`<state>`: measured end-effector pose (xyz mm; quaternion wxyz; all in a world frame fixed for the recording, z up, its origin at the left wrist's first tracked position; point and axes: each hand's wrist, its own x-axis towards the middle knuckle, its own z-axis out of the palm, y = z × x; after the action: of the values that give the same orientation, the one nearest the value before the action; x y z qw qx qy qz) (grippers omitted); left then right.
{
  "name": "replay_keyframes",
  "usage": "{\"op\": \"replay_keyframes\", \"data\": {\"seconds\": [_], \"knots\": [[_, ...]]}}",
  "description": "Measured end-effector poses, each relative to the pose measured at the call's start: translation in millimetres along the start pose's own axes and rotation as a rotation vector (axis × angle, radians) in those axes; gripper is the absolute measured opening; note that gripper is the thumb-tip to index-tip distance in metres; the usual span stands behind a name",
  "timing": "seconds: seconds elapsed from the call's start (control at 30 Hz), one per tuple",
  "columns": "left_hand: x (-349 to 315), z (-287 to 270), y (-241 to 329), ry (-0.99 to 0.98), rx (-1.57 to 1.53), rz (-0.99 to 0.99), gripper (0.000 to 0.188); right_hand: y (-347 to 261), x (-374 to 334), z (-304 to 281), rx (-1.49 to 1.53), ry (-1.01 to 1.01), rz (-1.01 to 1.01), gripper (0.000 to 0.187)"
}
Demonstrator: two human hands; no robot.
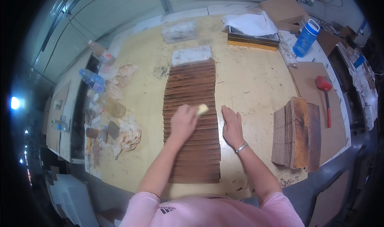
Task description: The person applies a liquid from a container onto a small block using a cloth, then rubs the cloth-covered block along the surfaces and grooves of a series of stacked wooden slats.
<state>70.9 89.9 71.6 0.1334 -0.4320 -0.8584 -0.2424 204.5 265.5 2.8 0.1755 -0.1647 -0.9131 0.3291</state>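
A long row of overlapping dark brown wooden strips [193,147] runs away from me down the middle of the table. My left hand [183,124] lies over the row, its fingers closed on a small pale yellow sponge-like pad [203,109] that rests against the strips. To the right of the row, my right hand [233,126] is held with fingers stretched out, close to the strips' right ends and holding nothing. At the far end of the row sits a whitish block [191,55]. The fingertips of my left hand are partly hidden.
A stack of brown boards [300,133] stands on the right, near a red mallet [325,85]. Bottles [93,81] and crumpled cloths [130,134] line the left edge. Farther back are a wrapped block [179,31], a dark tray under white paper [254,41] and a blue bottle [306,39].
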Motion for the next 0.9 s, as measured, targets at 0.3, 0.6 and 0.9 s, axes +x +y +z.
{"op": "replay_keyframes", "data": {"seconds": [0.3,0.6,0.9], "knots": [[-31,-42,-39,0.162,0.134,-0.230,0.030,-18,-33,-4,-0.065,-0.085,-0.014,0.070],[-53,-20,8,-0.020,0.051,-0.006,0.034,-17,-35,0,-0.101,-0.049,-0.034,0.067],[-67,-63,-37,0.132,0.176,-0.178,0.033,-20,-33,-2,-0.094,-0.044,-0.024,0.066]]}}
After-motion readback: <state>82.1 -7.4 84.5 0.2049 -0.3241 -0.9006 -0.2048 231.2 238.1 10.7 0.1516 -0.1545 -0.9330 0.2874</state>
